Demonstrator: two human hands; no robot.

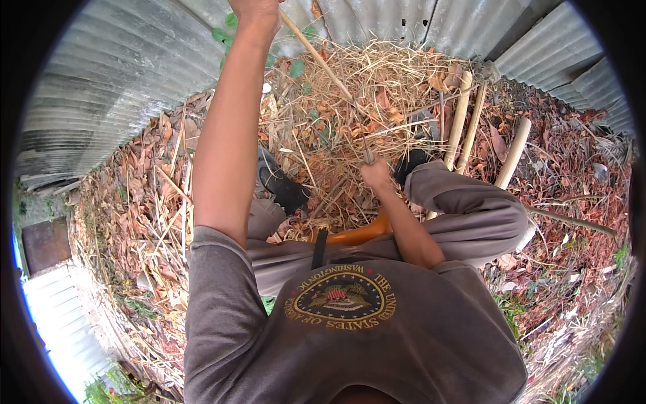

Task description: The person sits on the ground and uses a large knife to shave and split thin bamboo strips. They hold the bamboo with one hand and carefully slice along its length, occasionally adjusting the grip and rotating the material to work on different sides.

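1. the left hand (254, 9) was raised high at the top edge of the view, closed around the upper end of a long thin stick (321, 62).
2. the stick ran down from that hand on a slant to the right hand (375, 174), which was closed in a fist around its lower part.
3. just beyond the right hand lay a heap of dry straw (377, 87) with brown leaves mixed in, and the stick crossed over it.
4. to the right of the right hand, three pale wooden poles (459, 114) lay side by side on the leaf-covered ground.
5. corrugated metal sheets (114, 74) stood beyond and to the left of the left hand.
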